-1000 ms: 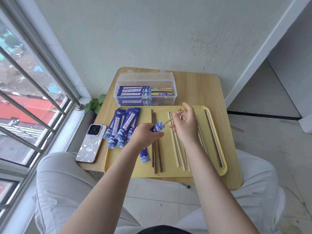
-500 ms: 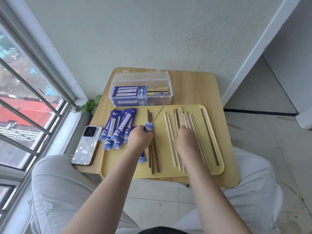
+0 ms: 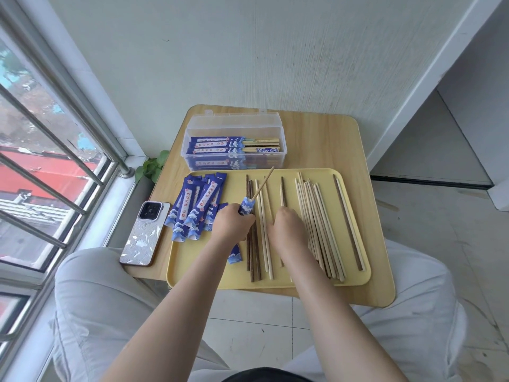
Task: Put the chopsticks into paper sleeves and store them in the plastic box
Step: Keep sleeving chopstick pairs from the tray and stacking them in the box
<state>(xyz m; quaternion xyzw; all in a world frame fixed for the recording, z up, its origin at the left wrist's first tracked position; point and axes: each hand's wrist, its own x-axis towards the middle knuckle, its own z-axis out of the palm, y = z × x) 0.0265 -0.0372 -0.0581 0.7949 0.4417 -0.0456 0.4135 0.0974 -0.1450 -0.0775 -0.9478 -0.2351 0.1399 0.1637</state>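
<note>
My left hand (image 3: 234,224) grips a blue paper sleeve (image 3: 246,205) over the yellow tray (image 3: 209,271). One light chopstick (image 3: 263,183) sticks out of the sleeve's top, slanting up to the right. My right hand (image 3: 286,230) rests knuckles-up on the loose chopsticks in the middle of the tray, its fingertips hidden beneath it. Light chopsticks (image 3: 316,221) lie to its right and dark chopsticks (image 3: 252,255) to its left. Empty blue sleeves (image 3: 198,205) are piled on the tray's left. The clear plastic box (image 3: 283,150) behind the tray holds sleeved chopsticks (image 3: 220,146).
A phone (image 3: 143,235) lies on the wooden table (image 3: 316,139) left of the tray, near the edge. A small plant (image 3: 151,166) and window bars (image 3: 82,166) are at the left, a wall behind. My knees are below the table's front edge.
My right hand let go of the light chopstick at the sleeve and dropped onto the loose chopsticks on the tray. The left hand still holds the sleeve, shifted slightly left.
</note>
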